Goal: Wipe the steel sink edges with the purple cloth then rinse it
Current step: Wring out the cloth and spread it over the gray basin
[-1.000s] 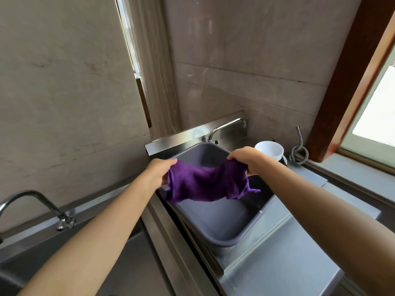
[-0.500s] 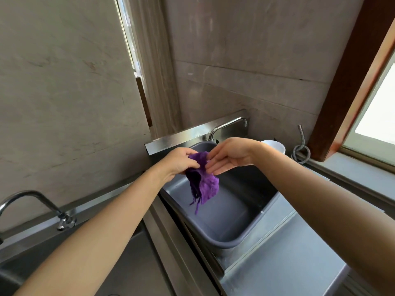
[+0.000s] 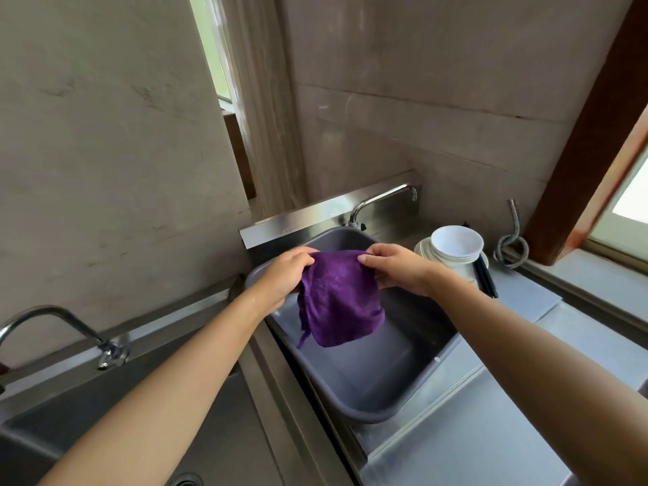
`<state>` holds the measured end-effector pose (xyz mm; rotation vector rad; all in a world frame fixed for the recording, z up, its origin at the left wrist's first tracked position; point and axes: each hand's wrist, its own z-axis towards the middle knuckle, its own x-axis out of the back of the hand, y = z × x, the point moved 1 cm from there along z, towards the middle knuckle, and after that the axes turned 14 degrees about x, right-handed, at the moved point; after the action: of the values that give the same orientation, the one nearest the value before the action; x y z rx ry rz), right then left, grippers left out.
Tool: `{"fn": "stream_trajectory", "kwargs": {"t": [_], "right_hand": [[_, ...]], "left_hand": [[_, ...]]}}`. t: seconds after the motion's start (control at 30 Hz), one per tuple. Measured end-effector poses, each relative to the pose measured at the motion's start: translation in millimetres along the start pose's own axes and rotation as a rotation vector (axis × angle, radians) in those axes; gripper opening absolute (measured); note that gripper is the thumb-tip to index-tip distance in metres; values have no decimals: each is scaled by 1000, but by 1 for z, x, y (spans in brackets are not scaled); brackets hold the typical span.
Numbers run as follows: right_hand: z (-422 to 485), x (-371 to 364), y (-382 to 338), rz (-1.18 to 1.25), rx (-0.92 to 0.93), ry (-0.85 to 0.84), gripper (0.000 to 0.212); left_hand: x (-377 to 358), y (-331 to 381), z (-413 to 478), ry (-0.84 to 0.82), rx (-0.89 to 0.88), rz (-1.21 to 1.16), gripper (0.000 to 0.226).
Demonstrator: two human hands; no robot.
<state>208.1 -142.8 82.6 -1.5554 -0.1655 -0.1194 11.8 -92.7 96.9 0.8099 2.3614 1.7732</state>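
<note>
The purple cloth point(image 3: 338, 303) hangs folded in the air above a grey plastic basin point(image 3: 364, 412) that sits in the right steel sink. My left hand point(image 3: 285, 278) pinches its upper left corner and my right hand point(image 3: 396, 268) pinches the upper right corner. The cloth's lower edge dangles free over the basin. The steel sink edge point(image 3: 280, 380) runs between the two sinks, below my left forearm. A faucet point(image 3: 382, 198) stands behind the basin.
A stack of white bowls and plates point(image 3: 454, 250) with dark chopsticks sits right of the basin. A coiled metal hose point(image 3: 510, 247) lies by the window ledge. A second faucet point(image 3: 63, 327) stands over the left sink. A steel drainboard point(image 3: 473, 433) lies at lower right.
The cloth was spread wide, then bunched as both hands met at its top. Now the hands have drawn apart and the cloth hangs as a folded, narrower panel.
</note>
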Motion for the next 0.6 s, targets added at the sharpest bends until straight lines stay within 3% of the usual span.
{"fn": "stream_trajectory", "kwargs": {"t": [0.1, 0.23, 0.33, 0.4, 0.43, 0.53, 0.6], "right_hand": [[10, 0, -3, 106, 125, 154, 18], [23, 1, -2, 55, 271, 290, 11], [30, 5, 8, -312, 383, 324, 2], [33, 7, 18, -650, 470, 362, 8], [33, 5, 22, -707, 497, 382, 9], [36, -1, 33, -570, 539, 498, 9], [43, -3, 41, -514, 509, 496, 11]], "left_hand": [[2, -15, 12, 40, 24, 32, 18], [0, -32, 24, 24, -21, 111, 31], [-3, -34, 31, 77, -47, -49, 19], [-7, -35, 36, 90, -67, -33, 16], [-9, -35, 38, 99, -80, 23, 16], [-11, -38, 48, 115, -86, 162, 19], [-10, -42, 56, 94, -19, 111, 21]]}}
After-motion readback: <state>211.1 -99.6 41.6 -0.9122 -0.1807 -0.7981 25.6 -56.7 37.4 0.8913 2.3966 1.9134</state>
